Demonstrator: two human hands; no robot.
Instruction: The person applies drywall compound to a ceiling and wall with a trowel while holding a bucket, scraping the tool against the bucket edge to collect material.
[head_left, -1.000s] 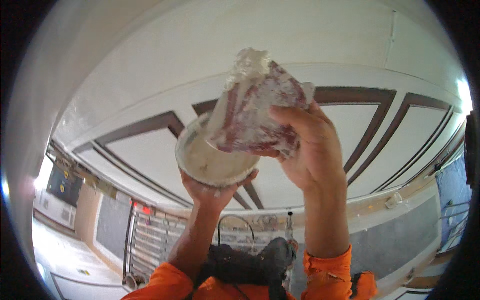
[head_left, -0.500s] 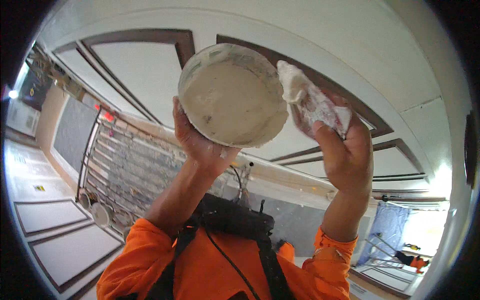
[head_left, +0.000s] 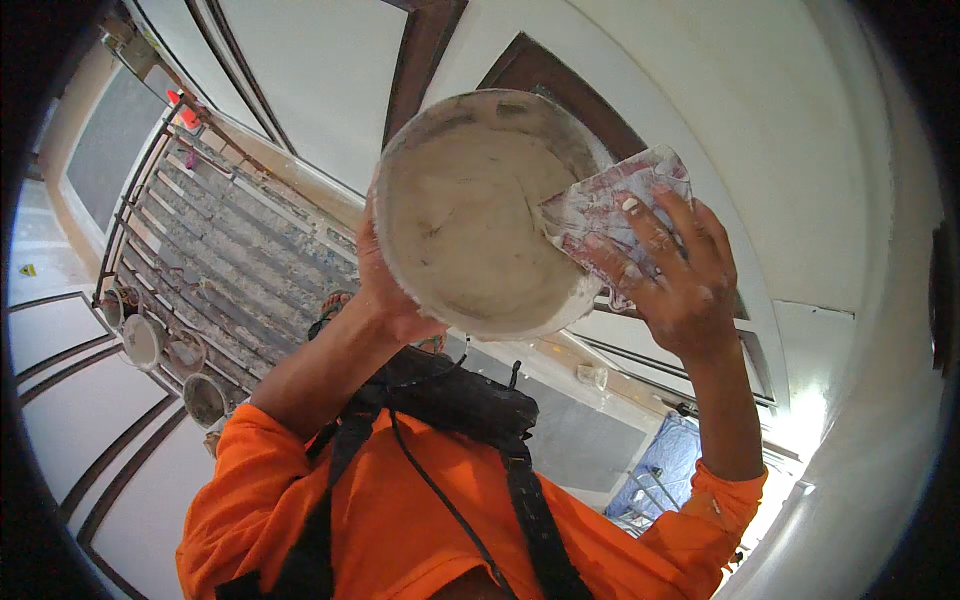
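Note:
A round bowl [head_left: 590, 325] of smooth beige-grey paste [head_left: 470, 220] is held up in front of me. My left hand [head_left: 385, 280] is wrapped round its lower left side, with part of the palm under it. In my right hand [head_left: 685, 270] is a folded, pinkish rag [head_left: 625, 195] smeared white. Its pointed corner touches the paste over the bowl's right side. The right fingers lie bent over the rag, with white paste on the fingertips; the thumb is mostly hidden.
Below left is a slatted metal platform [head_left: 235, 255] stained with plaster, several buckets [head_left: 145, 340] by its end. White panels with brown trim [head_left: 560, 85] curve close behind the bowl. A blue sheet [head_left: 662, 462] hangs at lower right. A black bag [head_left: 460, 395] is strapped to my chest.
The rag has moved from beside the bowl to over its right side, its corner now in the paste. My right hand has turned fingers-forward over it. My view has swung round.

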